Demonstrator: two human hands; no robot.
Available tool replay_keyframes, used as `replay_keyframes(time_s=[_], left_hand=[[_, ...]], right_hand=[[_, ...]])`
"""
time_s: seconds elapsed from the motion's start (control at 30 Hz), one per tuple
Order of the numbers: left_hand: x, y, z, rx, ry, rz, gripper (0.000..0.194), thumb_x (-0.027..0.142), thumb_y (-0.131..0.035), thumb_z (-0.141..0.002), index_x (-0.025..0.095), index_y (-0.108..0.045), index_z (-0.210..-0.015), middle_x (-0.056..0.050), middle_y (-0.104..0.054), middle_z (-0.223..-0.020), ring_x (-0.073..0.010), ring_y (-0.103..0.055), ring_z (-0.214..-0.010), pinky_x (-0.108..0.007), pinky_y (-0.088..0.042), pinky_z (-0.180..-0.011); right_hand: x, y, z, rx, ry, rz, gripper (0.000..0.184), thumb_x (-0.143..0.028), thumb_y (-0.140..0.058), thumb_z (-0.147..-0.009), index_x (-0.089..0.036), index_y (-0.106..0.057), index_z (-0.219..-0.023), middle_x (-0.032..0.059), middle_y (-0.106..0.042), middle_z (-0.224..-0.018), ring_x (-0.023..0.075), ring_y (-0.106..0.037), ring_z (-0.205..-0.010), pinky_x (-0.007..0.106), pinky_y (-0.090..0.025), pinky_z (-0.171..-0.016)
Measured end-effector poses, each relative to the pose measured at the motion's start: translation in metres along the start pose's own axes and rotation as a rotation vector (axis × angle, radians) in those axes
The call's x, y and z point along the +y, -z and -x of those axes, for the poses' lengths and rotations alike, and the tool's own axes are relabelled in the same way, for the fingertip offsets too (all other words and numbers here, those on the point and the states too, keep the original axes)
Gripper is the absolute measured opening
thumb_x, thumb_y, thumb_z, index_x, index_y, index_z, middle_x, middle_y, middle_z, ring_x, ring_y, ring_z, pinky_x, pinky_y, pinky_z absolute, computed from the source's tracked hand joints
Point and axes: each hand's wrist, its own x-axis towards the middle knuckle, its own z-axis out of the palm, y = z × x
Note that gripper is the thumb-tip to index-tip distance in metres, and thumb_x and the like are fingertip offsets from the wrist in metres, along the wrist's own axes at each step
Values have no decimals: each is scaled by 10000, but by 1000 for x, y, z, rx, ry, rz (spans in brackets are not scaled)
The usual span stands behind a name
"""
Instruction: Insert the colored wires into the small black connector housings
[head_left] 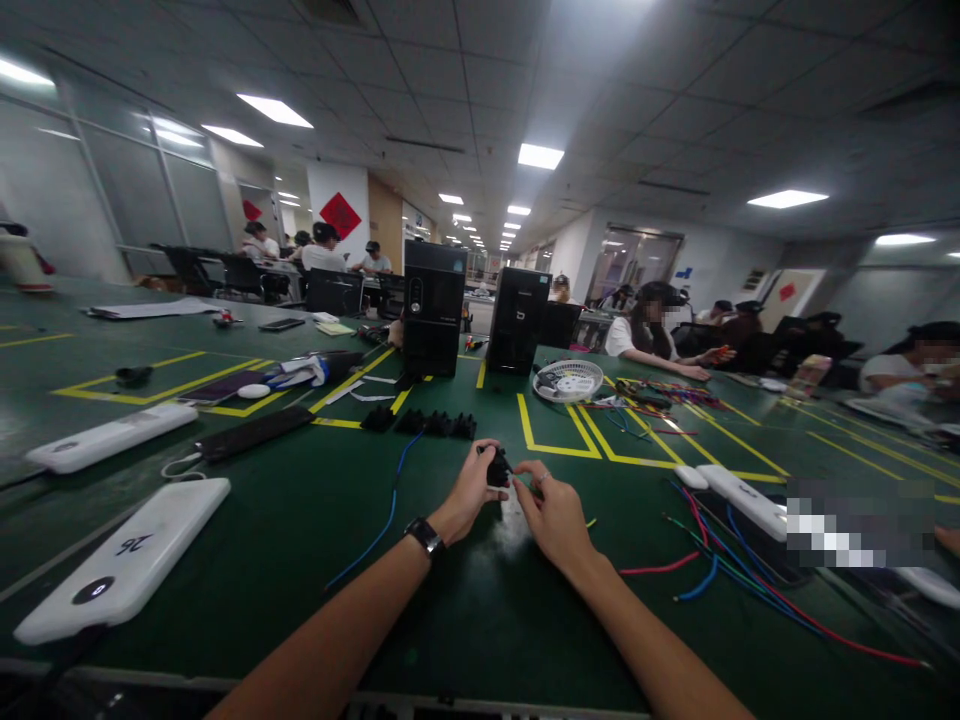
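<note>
My left hand (474, 485), with a black watch on its wrist, is closed around a small black block-like part (497, 466) above the green table. The part's exact kind is too small to tell. Close against its right side is my right hand (551, 510), a ring on one finger, thumb and index finger pinched together at the part. What lies between those fingertips, if anything, is hidden. A short yellow-green wire end (592, 522) pokes out beside my right hand. Behind my hands a row of similar black blocks (442, 424) lies on the table, with a blue wire (393, 500) running from it.
Loose red, blue and green wires (712, 560) lie at right, near a white power bank (742, 500). Another white power bank (127, 560) is at left. Two black computer towers (433, 310) stand ahead, beside a white round basket (568, 381). A person (649, 335) sits across the table.
</note>
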Motion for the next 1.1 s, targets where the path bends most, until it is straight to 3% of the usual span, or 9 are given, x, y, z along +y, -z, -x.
replay_keyframes(time_s=[0.17, 0.37, 0.57, 0.77, 0.93, 1.1], left_hand=[[3, -4, 3, -28, -34, 41, 220, 405, -495, -835, 240, -470, -977, 5, -504, -809, -121, -571, -647, -275, -515, -569], [4, -4, 4, -42, -60, 91, 230, 393, -520, -824, 224, -488, -977, -43, -559, -932, -163, -594, -793, -313, -529, -640], [-1, -3, 3, -7, -72, 53, 363, 381, -566, -813, 241, -399, -1103, -96, -612, -1039, -189, -627, -838, -328, -527, -661], [-2, -4, 5, 53, -109, -27, 404, 387, -577, -802, 248, -379, -1126, -101, -611, -1054, -180, -630, -833, -299, -521, -645], [5, -6, 3, 62, -111, 39, 334, 390, -578, -788, 232, -452, -1054, -45, -588, -953, -145, -623, -722, -268, -511, -612], [5, -6, -4, 156, -171, 117, 364, 523, -464, -820, 177, -515, -922, -19, -563, -777, -126, -594, -591, -238, -473, -522]], right_hand=[[-1, 0, 1, 27, 11, -35, 226, -276, -432, -904, -189, -561, -1068, -15, -554, -602, 147, -542, -539, 226, -364, -556], [1, -1, 1, -18, 73, -93, 340, -248, -411, -918, -195, -528, -1234, 57, -689, -859, 153, -613, -634, 234, -420, -603], [2, -4, 4, -61, 86, -128, 343, -240, -426, -913, -193, -547, -1230, 84, -700, -973, 166, -653, -732, 246, -455, -690], [-3, -5, 5, -80, 71, -125, 343, -239, -449, -890, -200, -544, -1217, 75, -702, -944, 172, -656, -755, 250, -452, -701], [-6, -4, 1, -69, -64, -128, 242, -319, -423, -914, -186, -588, -1032, 12, -652, -676, 152, -602, -574, 220, -383, -559], [-16, -4, 1, -209, -19, -93, 234, -258, -388, -932, -194, -613, -917, 26, -673, -756, 152, -625, -681, 215, -365, -621]])
